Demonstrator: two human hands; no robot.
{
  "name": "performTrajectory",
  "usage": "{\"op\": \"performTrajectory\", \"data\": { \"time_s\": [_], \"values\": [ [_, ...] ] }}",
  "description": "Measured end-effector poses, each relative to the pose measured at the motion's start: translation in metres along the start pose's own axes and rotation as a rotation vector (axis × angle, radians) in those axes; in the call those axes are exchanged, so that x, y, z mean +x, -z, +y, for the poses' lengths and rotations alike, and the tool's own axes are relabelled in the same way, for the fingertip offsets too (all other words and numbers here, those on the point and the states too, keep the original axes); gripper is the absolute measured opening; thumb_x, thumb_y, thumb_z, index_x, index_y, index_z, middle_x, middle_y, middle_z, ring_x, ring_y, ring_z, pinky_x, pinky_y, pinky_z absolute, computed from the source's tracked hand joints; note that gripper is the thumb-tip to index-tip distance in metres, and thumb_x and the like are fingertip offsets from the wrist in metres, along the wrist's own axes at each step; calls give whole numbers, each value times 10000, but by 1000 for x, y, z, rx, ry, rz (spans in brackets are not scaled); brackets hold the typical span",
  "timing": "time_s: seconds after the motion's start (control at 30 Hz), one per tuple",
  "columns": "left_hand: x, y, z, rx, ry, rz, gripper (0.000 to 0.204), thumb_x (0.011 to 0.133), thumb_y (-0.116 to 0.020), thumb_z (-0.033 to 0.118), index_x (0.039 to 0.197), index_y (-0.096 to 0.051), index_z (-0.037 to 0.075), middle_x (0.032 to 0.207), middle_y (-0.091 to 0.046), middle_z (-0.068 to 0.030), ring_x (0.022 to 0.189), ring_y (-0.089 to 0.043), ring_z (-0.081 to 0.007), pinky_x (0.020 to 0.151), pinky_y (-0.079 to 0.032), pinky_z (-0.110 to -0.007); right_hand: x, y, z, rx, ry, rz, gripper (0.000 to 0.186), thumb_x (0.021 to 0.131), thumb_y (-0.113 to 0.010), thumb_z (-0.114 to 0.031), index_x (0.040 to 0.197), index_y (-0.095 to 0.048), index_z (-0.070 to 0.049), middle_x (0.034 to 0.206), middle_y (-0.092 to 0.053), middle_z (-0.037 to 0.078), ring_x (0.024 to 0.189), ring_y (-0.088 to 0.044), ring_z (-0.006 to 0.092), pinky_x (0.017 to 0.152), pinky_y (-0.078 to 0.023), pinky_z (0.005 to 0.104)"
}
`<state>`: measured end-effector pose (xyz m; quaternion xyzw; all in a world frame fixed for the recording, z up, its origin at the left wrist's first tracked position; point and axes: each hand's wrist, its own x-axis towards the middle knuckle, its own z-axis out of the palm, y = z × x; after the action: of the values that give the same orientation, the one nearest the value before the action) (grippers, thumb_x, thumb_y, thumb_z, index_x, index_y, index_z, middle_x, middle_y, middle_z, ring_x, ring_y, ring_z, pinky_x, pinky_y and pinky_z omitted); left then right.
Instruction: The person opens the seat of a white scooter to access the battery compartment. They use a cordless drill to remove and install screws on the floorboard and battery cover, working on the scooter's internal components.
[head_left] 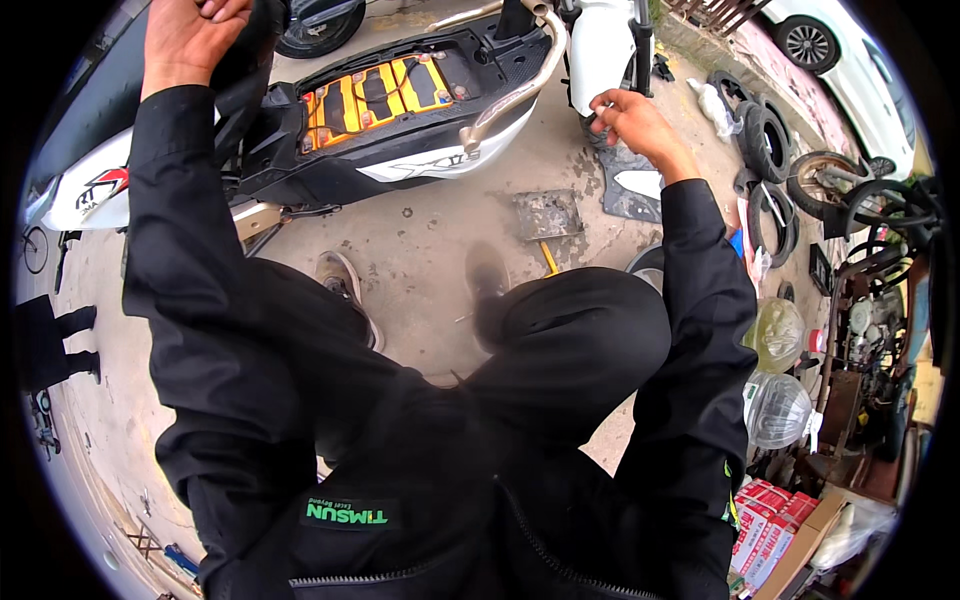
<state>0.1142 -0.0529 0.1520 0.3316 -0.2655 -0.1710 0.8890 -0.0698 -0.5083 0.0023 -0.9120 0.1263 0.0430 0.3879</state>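
Note:
A white and black electric scooter (430,160) stands in front of me, its floorboard off. Inside the frame, yellow-orange batteries (375,97) with dark cables lie exposed. At the upper left my left hand (195,45) is raised over the dark seat (240,75), its fingers curled; the picture's edge cuts part of it off. My right hand (635,125) hovers by the white front fender (598,60), thumb and fingers bent together. Whatever either hand may hold is too small or hidden to make out.
On the concrete lie a flat dark plate (548,214), a yellow-handled tool (549,258) and a grey mat (625,180). Old tyres (765,143) crowd the right, with plastic jugs (780,410) and red boxes (765,520) nearer me. A white car (850,60) is parked beyond.

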Motion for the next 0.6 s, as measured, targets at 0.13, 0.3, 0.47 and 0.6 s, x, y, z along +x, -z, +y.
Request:
{"op": "performTrajectory", "data": {
  "time_s": [0.13,0.3,0.47,0.6],
  "values": [
    [-1,-35,-44,136,78,50,390,1096,-484,274,747,-366,147,666,-273,49,510,-241,-74,474,-221,-239,19,-104,133,-131,-305,-114,171,831,-649,-116,882,-739,20,788,-743,177,719,-740,320,708,-583,402],
    [-94,-47,-141,1128,602,-275,329,1003,-680,254,779,-560,44,680,-516,40,594,-463,-61,556,-361,-254,-54,-280,292,-90,-493,163,322,949,-619,-258,957,-726,45,887,-724,208,649,-707,272,628,-556,383],
    [-180,-7,-194,1181,993,-304,250,941,-735,178,805,-628,-1,655,-579,-105,550,-560,-216,532,-431,-349,-99,-317,307,844,-876,297,400,978,-651,-247,1298,-583,-17,750,-536,10,494,-423,87,404,-316,285],
    [-203,30,-237,1243,1059,-309,224,946,-720,166,833,-639,-10,668,-588,-106,563,-562,-205,546,-439,-345,-124,-337,331,589,-957,605,463,896,-751,-241,1239,-622,43,1095,-692,182,951,-656,256,882,-503,358]
  ]
}}
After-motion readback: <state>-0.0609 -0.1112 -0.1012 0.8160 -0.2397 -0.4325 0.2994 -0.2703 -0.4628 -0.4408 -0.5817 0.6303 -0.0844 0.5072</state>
